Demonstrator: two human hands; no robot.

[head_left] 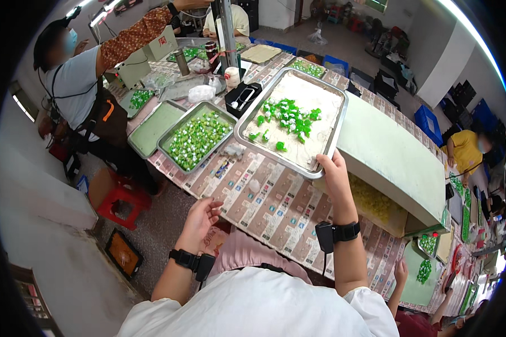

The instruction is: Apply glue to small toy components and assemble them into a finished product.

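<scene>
Head camera: a large metal tray (pixel 326 149) is gripped at its near corner, at about 5 o'clock on its rim, by the right hand (pixel 335 175), whose fingers are curled over the edge with the thumb along the rim. The tray is seen lying on the patterned table (pixel 275 205), lined with a pale sheet and carrying a loose cluster of green pieces (pixel 287 119) around its centre. The left hand (pixel 199 219) is held off the table's near edge at about 8 o'clock from the tray, fingers half open and relaxed, nothing grasped. A black strap with a small device is worn on each wrist.

At 9 o'clock from the large tray, a smaller tray of green and pale pieces (pixel 197 137) is set just beside it, with a tray with a flat green sheet (pixel 154 129) touching its far-left side. A black holder (pixel 243 98) stands at 10 o'clock, near the big tray's corner. At 3 o'clock a pale green box (pixel 393 157) is set against the tray's right rim, with yellowish pieces (pixel 371 199) showing in its open side below the right hand.

At 10 o'clock across the table, a person in an apron (pixel 90 90) is seen standing with an arm stretched out. A red stool (pixel 121 199) stands on the floor at 8 o'clock.
</scene>
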